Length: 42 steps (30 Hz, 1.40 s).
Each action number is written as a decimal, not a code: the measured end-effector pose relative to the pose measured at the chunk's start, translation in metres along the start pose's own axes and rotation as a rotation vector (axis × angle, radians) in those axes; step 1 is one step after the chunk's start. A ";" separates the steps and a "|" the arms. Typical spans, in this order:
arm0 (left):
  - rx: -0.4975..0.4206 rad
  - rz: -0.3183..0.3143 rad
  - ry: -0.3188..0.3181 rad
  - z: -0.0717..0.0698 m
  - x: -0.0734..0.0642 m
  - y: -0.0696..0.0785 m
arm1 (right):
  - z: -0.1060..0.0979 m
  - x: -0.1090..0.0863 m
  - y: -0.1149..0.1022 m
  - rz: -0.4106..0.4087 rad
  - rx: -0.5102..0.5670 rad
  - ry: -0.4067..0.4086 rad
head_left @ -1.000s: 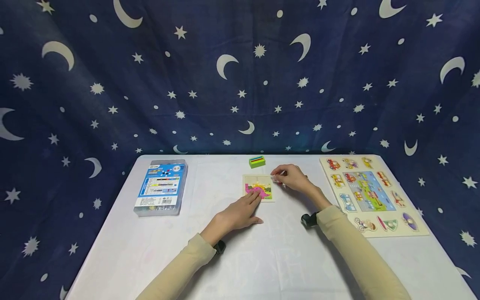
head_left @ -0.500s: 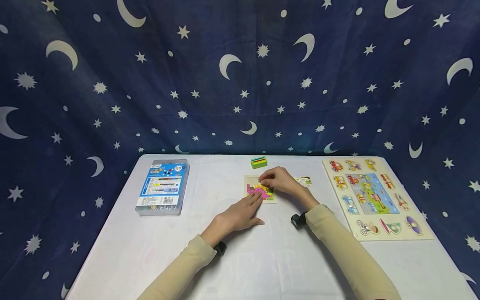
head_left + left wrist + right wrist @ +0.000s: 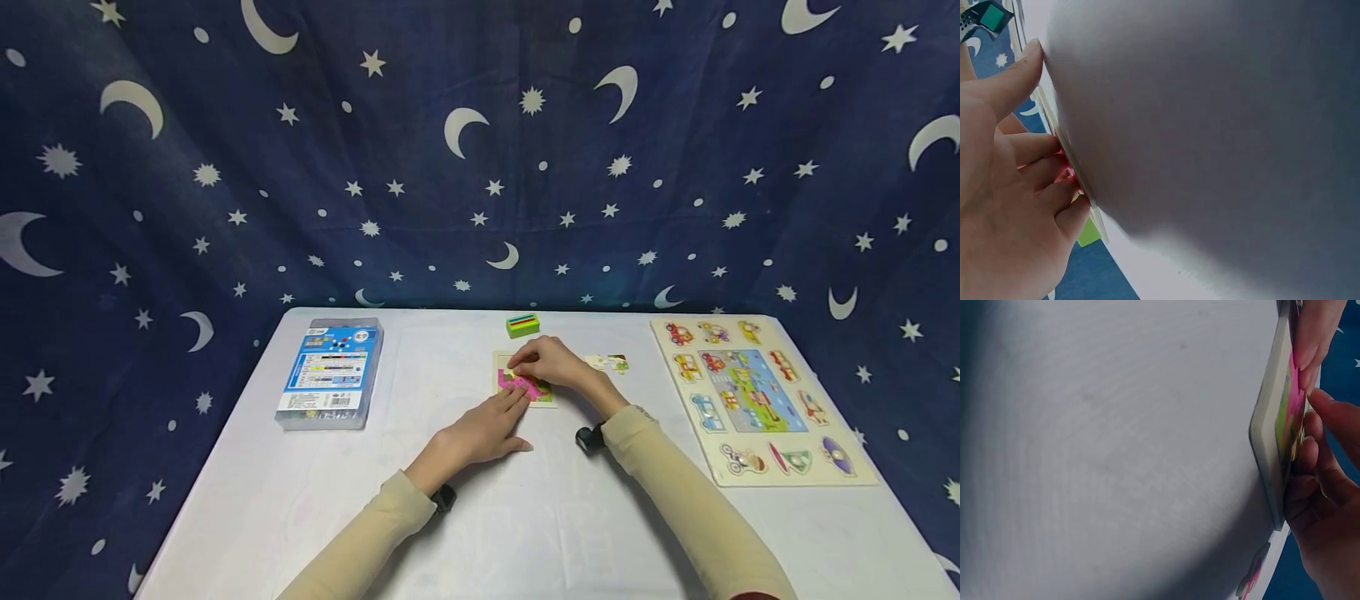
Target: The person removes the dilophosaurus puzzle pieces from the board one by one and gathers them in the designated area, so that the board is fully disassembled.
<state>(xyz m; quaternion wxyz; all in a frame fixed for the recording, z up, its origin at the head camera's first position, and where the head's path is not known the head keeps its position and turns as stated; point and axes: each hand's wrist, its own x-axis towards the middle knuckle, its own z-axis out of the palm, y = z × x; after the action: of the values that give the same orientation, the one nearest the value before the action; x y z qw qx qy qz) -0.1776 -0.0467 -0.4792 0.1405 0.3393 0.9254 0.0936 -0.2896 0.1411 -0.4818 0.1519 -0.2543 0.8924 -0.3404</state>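
Note:
A small square wooden jigsaw puzzle (image 3: 503, 360) with a pink dinosaur picture lies flat at the table's middle. On its lower part rest the outstretched fingers of my left hand (image 3: 483, 429), thumb spread apart on the tablecloth side. My right hand (image 3: 558, 364) is over the puzzle's upper part, thumb and index fingertip pinching a puzzle piece mostly hidden by the fingers. In the right wrist view, the right hand (image 3: 1329, 481) bends close above the puzzle's frame (image 3: 1266, 425), beside the left fingertips (image 3: 1305, 359). Loose puzzle pieces (image 3: 617, 363) lie right of the right hand.
Behind the puzzle stands a small green box (image 3: 522, 326) with coloured stripes. A clear plastic case with a blue label (image 3: 330, 375) lies at left. A large wooden peg puzzle board (image 3: 757, 400) covers the right side. A starry curtain (image 3: 420, 208) hangs behind the table.
My right hand has moved left from beside the puzzle to over its upper part, uncovering the loose pieces at right. The left hand stays on the puzzle. The head view has shifted slightly.

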 end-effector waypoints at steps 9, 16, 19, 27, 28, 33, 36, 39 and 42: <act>-0.007 0.007 0.003 -0.002 0.000 0.001 | 0.002 0.002 -0.002 0.035 -0.025 -0.010; -0.009 0.006 -0.004 -0.003 0.001 0.001 | -0.001 0.003 -0.005 0.071 0.006 -0.005; -0.004 0.002 -0.007 -0.003 0.003 0.001 | -0.002 0.003 -0.006 0.087 0.044 -0.003; -0.029 -0.013 0.003 0.000 0.000 0.001 | -0.003 0.000 -0.006 0.064 0.135 0.010; -0.028 -0.015 0.002 0.000 0.001 0.002 | -0.004 -0.001 -0.006 0.056 0.145 0.016; -0.030 -0.018 0.005 -0.001 0.001 0.003 | -0.013 -0.008 -0.001 0.046 0.184 0.053; -0.030 -0.022 0.007 -0.001 0.002 0.003 | -0.019 -0.016 0.002 0.054 0.184 0.076; -0.036 -0.027 0.007 0.000 0.001 0.003 | -0.025 -0.024 0.006 0.072 0.190 0.092; -0.048 -0.027 0.004 0.000 0.001 0.003 | -0.030 -0.033 0.011 0.093 0.191 0.102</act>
<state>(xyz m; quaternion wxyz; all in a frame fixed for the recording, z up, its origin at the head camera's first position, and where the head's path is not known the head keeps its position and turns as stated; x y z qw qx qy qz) -0.1762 -0.0438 -0.4785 0.1479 0.3231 0.9277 0.1143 -0.2797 0.1821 -0.4649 0.1454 -0.1794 0.8734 -0.4288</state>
